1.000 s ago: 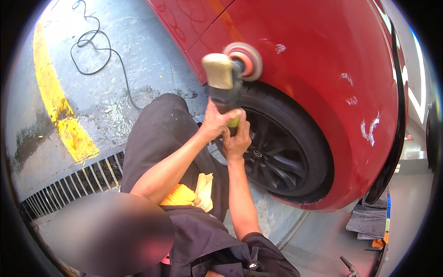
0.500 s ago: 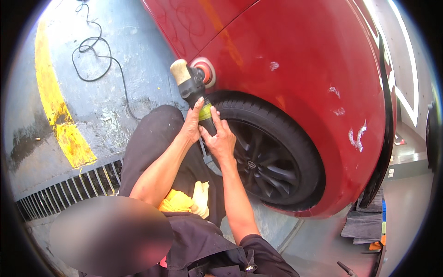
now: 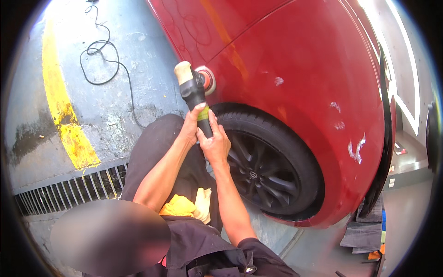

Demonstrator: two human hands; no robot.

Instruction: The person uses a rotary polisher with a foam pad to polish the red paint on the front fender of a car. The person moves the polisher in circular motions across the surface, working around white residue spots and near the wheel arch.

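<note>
Your left hand (image 3: pixel 189 125) and right hand (image 3: pixel 216 144): grip wrapped round black, beige-topped polisher (image 3: pixel 191 91), orange-white round pad (image 3: pixel 210 79) at glossy red car panel (image 3: pixel 300 53); white smears (image 3: pixel 356 150) apparently unworked.

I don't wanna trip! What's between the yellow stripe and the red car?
The head view shows grey floor with a looped black cord between stripe and car, and, lower down, the person's knee.

decent room left of the polisher (image 3: pixel 191 90) over the floor (image 3: pixel 147 51) | red panel (image 3: pixel 300 60) walls off its right | wheel (image 3: pixel 265 168) + knee (image 3: pixel 161 136) crowd below
</note>
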